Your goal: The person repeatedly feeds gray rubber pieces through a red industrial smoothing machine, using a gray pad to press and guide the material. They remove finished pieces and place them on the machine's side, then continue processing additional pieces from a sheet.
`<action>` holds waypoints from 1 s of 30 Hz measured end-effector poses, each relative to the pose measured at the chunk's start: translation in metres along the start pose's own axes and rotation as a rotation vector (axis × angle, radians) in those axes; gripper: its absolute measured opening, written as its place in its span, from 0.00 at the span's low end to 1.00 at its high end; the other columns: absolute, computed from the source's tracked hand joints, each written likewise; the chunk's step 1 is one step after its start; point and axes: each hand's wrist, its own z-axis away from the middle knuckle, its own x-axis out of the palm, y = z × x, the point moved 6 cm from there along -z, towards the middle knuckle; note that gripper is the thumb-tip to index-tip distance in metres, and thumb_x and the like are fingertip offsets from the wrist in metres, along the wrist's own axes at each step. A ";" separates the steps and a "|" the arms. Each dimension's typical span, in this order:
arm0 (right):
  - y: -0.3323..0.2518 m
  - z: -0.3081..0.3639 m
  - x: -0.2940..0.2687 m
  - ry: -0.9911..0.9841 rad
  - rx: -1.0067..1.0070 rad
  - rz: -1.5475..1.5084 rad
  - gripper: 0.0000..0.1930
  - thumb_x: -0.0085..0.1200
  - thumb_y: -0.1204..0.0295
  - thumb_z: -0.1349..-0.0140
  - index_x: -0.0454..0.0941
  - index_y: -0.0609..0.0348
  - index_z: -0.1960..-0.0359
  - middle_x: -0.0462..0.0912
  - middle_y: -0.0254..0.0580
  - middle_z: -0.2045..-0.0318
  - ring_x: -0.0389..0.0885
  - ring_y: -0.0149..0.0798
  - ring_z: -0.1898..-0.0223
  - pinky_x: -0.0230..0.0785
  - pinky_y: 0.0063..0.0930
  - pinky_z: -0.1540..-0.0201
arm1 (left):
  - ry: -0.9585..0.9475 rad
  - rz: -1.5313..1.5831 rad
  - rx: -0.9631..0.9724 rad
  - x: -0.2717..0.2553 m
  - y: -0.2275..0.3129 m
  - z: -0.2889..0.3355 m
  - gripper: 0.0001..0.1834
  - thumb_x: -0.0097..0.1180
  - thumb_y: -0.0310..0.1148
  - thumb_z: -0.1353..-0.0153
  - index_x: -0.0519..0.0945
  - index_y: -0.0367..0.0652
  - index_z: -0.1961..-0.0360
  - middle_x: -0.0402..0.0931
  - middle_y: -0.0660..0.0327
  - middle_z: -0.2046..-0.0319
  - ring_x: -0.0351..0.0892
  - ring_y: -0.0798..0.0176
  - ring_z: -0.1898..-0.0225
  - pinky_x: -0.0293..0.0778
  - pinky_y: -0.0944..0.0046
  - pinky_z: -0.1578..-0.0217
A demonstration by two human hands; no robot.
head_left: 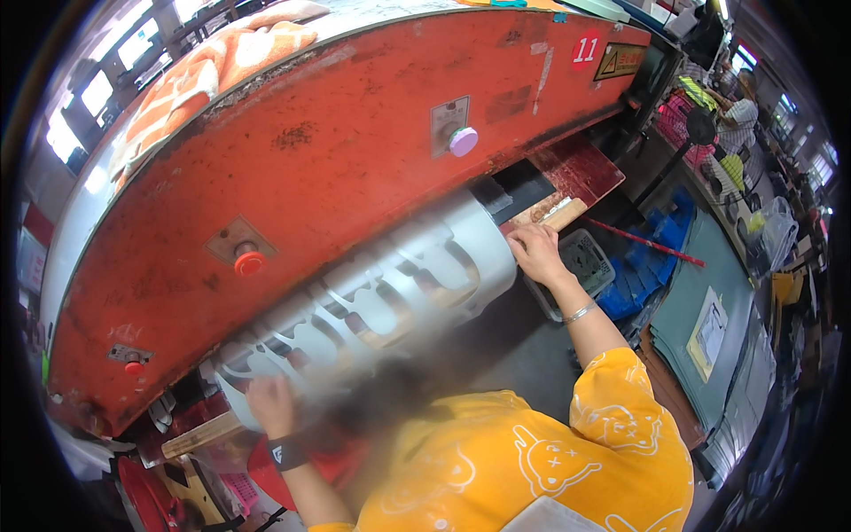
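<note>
A pale, glossy sheet (355,372) with rows of curved cut-out openings stretches across the front of a red machine (346,151). It bows, and its far edge runs beneath the machine's front panel. At the sheet's left end, my left hand (270,403) is closed on the near edge; haze softens its fingers. My right hand (534,252) grips the right end, fingers bent at the edge. Just beyond those fingers lies a light wooden bar (564,214). A second wooden bar (202,435) sits near my left hand.
Red push buttons (249,261) and a lilac knob (463,141) stick out from the machine. An orange-and-white towel (191,80) lies on top. At right are a plastic bin (585,263), blue material (654,257) and stacked grey-green sheets (709,310). Another person (737,115) is farther back.
</note>
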 end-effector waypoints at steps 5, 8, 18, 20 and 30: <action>-0.005 0.002 0.002 -0.057 0.042 0.013 0.09 0.50 0.66 0.39 0.80 0.55 0.63 0.80 0.39 0.61 0.74 0.42 0.50 0.52 0.43 0.40 | 0.015 0.033 -0.005 -0.004 0.003 -0.002 0.13 0.56 0.32 0.44 0.73 0.34 0.80 0.70 0.49 0.78 0.70 0.46 0.71 0.63 0.51 0.69; -0.010 0.002 -0.002 -0.032 -0.005 0.003 0.11 0.49 0.64 0.38 0.80 0.52 0.61 0.80 0.36 0.56 0.72 0.40 0.45 0.52 0.54 0.40 | -0.063 0.054 -0.077 -0.001 0.000 -0.002 0.15 0.55 0.35 0.42 0.73 0.37 0.81 0.71 0.51 0.76 0.69 0.47 0.68 0.62 0.52 0.63; -0.032 -0.054 -0.021 -0.184 0.149 -0.011 0.23 0.56 0.63 0.45 0.76 0.59 0.49 0.80 0.56 0.57 0.76 0.55 0.50 0.67 0.43 0.45 | -0.084 0.112 -0.071 -0.003 0.011 0.025 0.13 0.56 0.34 0.44 0.72 0.37 0.80 0.70 0.49 0.76 0.68 0.42 0.69 0.62 0.44 0.65; -0.067 -0.053 -0.012 -0.090 -0.003 -0.061 0.32 0.61 0.58 0.49 0.70 0.56 0.42 0.71 0.56 0.45 0.68 0.55 0.41 0.60 0.46 0.40 | -0.126 0.085 -0.046 -0.015 0.016 0.050 0.13 0.59 0.29 0.45 0.70 0.36 0.81 0.67 0.53 0.79 0.67 0.48 0.73 0.63 0.53 0.68; -0.132 0.007 -0.012 -0.277 -0.081 -0.068 0.36 0.67 0.61 0.57 0.72 0.54 0.42 0.66 0.52 0.38 0.63 0.52 0.36 0.54 0.41 0.35 | -0.184 0.297 -0.649 -0.120 -0.027 0.132 0.09 0.52 0.27 0.36 0.76 0.30 0.59 0.76 0.53 0.66 0.74 0.63 0.65 0.71 0.63 0.60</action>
